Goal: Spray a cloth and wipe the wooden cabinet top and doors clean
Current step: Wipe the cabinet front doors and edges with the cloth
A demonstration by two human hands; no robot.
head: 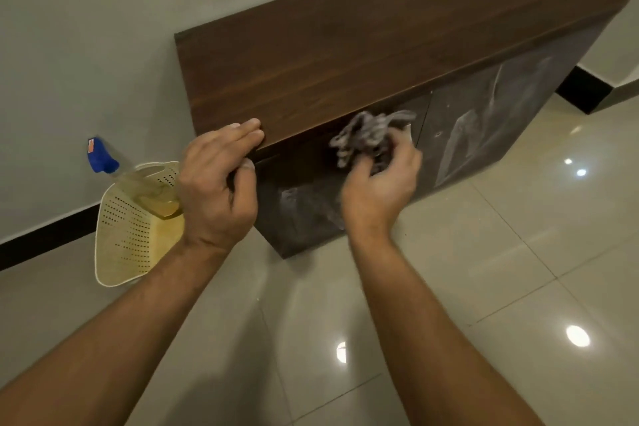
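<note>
1. The cabinet (518, 55) stands on the floor (484, 287) with its back against the wall (86, 28). Its dark wooden top (380, 45) is bare.
2. The left hand (216, 183) is at the near left end of the top's front edge. Its fingers lie flat on the wood, and the thumb seems to press up from under the lip, so the hand pinches the edge. The shade there makes the thumb's contact hard to judge.
3. The right hand (380, 187) grips the cloth (366, 138), a grey, bunched, stringy rag. It holds the cloth against the upper part of the left door (297, 190), just under the top's edge.
4. The two hands are apart, left on the top and right on the door front.
5. The left door shows a pale dusty smear low down, below the cloth.
6. The right door (484, 121) carries broad whitish streaks across most of its face.
7. A cream perforated basket (128, 235) sits on the floor just left of the cabinet, near the wall.
8. The spray bottle (102, 156) stands in the basket, its blue trigger head rising above the rim.
</note>
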